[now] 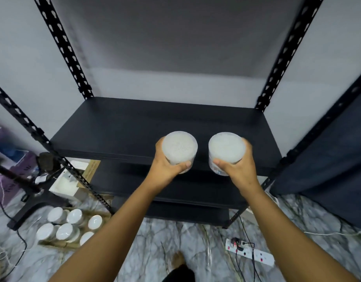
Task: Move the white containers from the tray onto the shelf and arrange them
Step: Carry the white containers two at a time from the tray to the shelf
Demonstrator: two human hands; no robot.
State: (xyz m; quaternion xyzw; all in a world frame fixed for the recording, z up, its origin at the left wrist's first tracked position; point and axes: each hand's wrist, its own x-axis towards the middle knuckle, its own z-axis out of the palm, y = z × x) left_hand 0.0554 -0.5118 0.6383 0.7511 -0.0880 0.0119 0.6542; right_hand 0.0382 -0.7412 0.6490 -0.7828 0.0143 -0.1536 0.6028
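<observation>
while both arms reach toward the middle of the frame, each hand carries one white container; the left hand (165,169) has fingers and thumb curled round the left container (180,148), and the right hand (239,169) grips the right container (226,149) the same way; both tubs stand upright, long axis vertical, lids toward the camera, held side by side but apart over the front edge of the dark shelf (134,127); the bare shelf board lies beyond the hands, toward the upper frame, so the coming move, as i judge it, is forward and down; neither hand looks nearer; the tray (53,242) with the remaining containers (64,231) sits on the floor at lower left, well apart.
</observation>
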